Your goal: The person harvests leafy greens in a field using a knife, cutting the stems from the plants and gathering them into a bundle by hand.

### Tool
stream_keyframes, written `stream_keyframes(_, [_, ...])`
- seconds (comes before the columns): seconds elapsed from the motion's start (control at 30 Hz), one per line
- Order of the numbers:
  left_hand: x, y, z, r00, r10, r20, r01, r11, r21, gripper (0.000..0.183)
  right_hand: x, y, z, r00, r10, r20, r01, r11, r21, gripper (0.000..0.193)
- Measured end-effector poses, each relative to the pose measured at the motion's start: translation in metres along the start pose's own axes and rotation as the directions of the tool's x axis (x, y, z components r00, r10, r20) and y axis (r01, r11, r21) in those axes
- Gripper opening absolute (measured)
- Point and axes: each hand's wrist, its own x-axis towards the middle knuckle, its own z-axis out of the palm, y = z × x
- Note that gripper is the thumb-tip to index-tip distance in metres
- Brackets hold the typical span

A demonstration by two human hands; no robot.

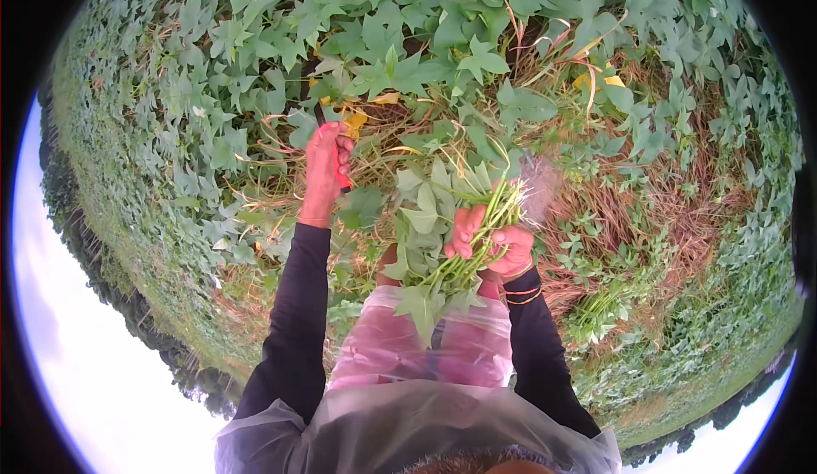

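Note:
My left hand [325, 161] is closed around a slim knife [345, 183]. Its red handle end shows below the fist, and a dark narrow part sticks out above; the edge cannot be made out. To the right, in front of my lap, my right hand [498, 248] grips a bunch of leafy green stems [451, 271]. The pale stem ends point up and to the right. Broad lobed leaves [421, 210] hang out on the left side of the bunch. My two hands are well apart.
Dense green vines [408, 36] with lobed leaves spread ahead and to both sides. Dry brown straw [608, 219] lies to the right, and yellowed leaves [356, 123] sit near my left hand. A clear plastic covering [408, 414] drapes over my body. Trees line the far edges.

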Motion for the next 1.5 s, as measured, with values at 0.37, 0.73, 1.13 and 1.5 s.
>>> stream_keyframes(0.37, [0.051, 0.002, 0.145, 0.920, 0.300, 0.253, -0.375, 0.861, 0.343, 0.017, -0.011, -0.089, -0.030, 0.913, -0.113, -0.393, -0.031, 0.940, -0.341, 0.017])
stream_keyframes(0.73, [-0.051, 0.019, 0.148, 0.644, 0.580, 0.499, -0.756, 0.384, 0.531, 0.009, 0.140, -0.073, -0.027, 0.930, -0.072, -0.360, -0.009, 0.976, -0.217, 0.027])
stream_keyframes(1.13, [0.059, 0.021, 0.137, 0.754, 0.507, 0.416, -0.655, 0.549, 0.518, 0.024, 0.109, -0.142, -0.031, 0.981, -0.153, -0.118, 0.147, 0.987, -0.057, 0.020])
stream_keyframes(1.5, [0.105, 0.124, 0.239, 0.451, 0.843, 0.293, -0.850, 0.305, 0.429, 0.025, 0.103, -0.136, -0.030, 0.983, -0.154, -0.102, 0.156, 0.988, 0.009, 0.022])
